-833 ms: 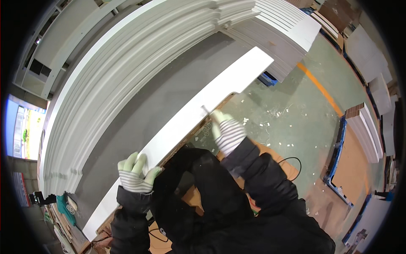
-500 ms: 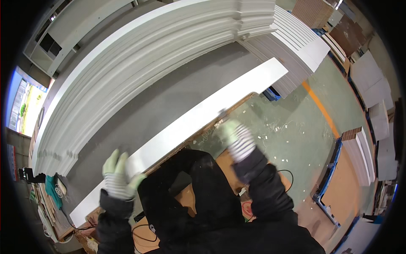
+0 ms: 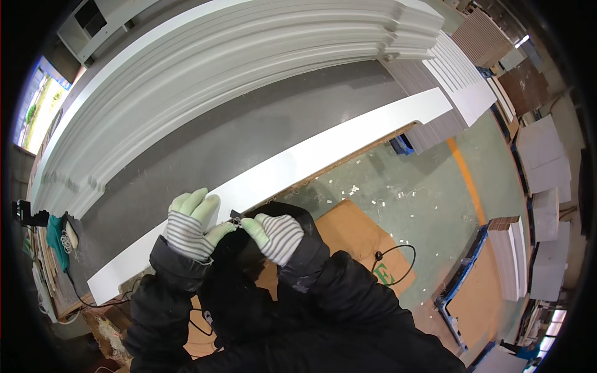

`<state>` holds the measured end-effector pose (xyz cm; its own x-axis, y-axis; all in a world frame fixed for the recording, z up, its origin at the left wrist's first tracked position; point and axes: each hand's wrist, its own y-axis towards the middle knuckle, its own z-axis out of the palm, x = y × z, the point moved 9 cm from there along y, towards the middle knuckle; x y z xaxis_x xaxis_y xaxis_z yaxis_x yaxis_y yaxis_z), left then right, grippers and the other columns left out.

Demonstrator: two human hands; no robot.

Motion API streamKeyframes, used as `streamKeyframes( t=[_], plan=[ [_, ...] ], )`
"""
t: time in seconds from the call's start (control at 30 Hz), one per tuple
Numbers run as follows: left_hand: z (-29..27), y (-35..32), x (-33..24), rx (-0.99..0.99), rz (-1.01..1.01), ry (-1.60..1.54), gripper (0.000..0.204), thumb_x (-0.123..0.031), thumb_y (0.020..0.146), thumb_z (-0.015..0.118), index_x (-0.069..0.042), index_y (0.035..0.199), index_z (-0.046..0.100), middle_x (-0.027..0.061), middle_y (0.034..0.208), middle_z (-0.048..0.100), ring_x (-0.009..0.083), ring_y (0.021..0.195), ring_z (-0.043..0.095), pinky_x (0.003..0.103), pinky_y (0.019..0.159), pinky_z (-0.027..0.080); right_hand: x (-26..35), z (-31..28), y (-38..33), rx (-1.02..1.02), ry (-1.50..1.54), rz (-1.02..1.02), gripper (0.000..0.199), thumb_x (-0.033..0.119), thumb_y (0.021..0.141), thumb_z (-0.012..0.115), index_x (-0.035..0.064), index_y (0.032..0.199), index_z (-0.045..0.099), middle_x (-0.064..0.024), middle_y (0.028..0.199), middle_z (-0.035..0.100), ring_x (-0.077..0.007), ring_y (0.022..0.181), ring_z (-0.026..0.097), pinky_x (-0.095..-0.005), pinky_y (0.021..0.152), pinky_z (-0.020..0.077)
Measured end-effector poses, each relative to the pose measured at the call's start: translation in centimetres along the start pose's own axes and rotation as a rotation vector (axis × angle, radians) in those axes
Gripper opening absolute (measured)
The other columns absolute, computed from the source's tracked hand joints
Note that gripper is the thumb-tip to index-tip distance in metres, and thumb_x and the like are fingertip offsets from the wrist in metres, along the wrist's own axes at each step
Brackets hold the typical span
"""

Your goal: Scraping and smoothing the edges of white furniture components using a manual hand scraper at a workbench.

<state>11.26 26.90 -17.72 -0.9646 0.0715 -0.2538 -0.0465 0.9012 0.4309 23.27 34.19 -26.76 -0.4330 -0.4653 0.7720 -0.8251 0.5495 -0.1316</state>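
A long white panel (image 3: 298, 163) lies slantwise across the grey tabletop, its brown raw edge toward me. My left hand (image 3: 194, 225), in a pale green and striped glove, grips this near edge. Its fingers rest on the white face and its thumb is at the edge. Close beside it, my right hand (image 3: 273, 236), gloved alike, is closed on a small dark flat tool (image 3: 236, 214) held against the panel's edge. Its exact kind is too small to tell. A thin curl of pale material (image 3: 237, 221) shows by the right fingertips.
Many white moulded panels stand in a row (image 3: 249, 68) on the grey table (image 3: 186, 158) beyond. A teal corded tool (image 3: 57, 241) lies at the left. White scraps litter the green floor (image 3: 373, 186). Cardboard (image 3: 348, 230) and a black cable (image 3: 407, 248) lie at my right.
My right hand has come left and nearer along the panel's edge with the small dark tool, from mid-panel to beside my left hand. My left hand stays on the panel.
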Motion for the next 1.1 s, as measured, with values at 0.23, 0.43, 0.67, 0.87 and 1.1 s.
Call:
streamKeyframes(
  t=[0.23,0.43,0.67,0.87,1.1],
  plan=[
    [-4.2,-6.8,5.0,0.080,0.042,0.130,0.072,-0.034,0.065,0.082,-0.004,0.125,0.054,0.0179,0.126,0.055,0.0393,0.111,0.051,0.048,0.095,0.043,-14.4,-16.8,-4.1,-0.741,0.392,0.377,0.054,0.049,0.099,0.046,0.0071,0.068,0.057,-0.0005,0.055,0.050,-0.0096,0.053,0.043,-0.0280,0.051,0.0358],
    [-1.1,-1.2,0.6,0.038,0.023,0.017,0.066,-0.024,0.060,0.085,-0.005,0.117,0.058,0.0177,0.121,0.058,0.0393,0.104,0.054,0.046,0.090,0.047,-2.3,-4.5,-0.4,-0.437,0.011,0.052,0.054,0.049,0.100,0.035,0.0035,0.098,0.064,-0.0178,0.068,0.060,-0.0355,0.063,0.058,-0.0430,0.063,0.0473],
    [-3.0,-1.1,1.6,0.179,-0.200,0.125,0.078,-0.025,0.056,0.085,-0.005,0.125,0.055,0.0184,0.120,0.058,0.0415,0.109,0.053,0.048,0.094,0.044,-6.5,-4.7,-1.1,-0.400,0.348,0.125,0.044,0.042,0.100,0.046,0.0043,0.088,0.065,-0.0109,0.071,0.065,-0.0202,0.063,0.061,-0.0359,0.059,0.0484],
    [-2.6,-3.0,1.7,-0.012,0.022,0.045,0.081,-0.022,0.054,0.085,0.000,0.125,0.053,0.0180,0.116,0.058,0.0391,0.105,0.054,0.047,0.093,0.044,-4.0,-8.8,-2.4,-0.634,0.002,0.118,0.044,0.039,0.101,0.043,0.0008,0.099,0.065,-0.0159,0.067,0.062,-0.0225,0.056,0.059,-0.0350,0.055,0.0466],
    [-1.5,-0.6,0.0,0.151,-0.130,-0.042,0.087,-0.029,0.054,0.087,-0.001,0.129,0.051,0.0194,0.122,0.056,0.0408,0.112,0.051,0.048,0.097,0.042,-0.6,-1.1,-1.1,-0.310,0.249,0.135,0.043,0.040,0.100,0.043,0.0043,0.092,0.064,-0.0212,0.074,0.063,-0.0356,0.070,0.064,-0.0394,0.065,0.0502]
  ],
)
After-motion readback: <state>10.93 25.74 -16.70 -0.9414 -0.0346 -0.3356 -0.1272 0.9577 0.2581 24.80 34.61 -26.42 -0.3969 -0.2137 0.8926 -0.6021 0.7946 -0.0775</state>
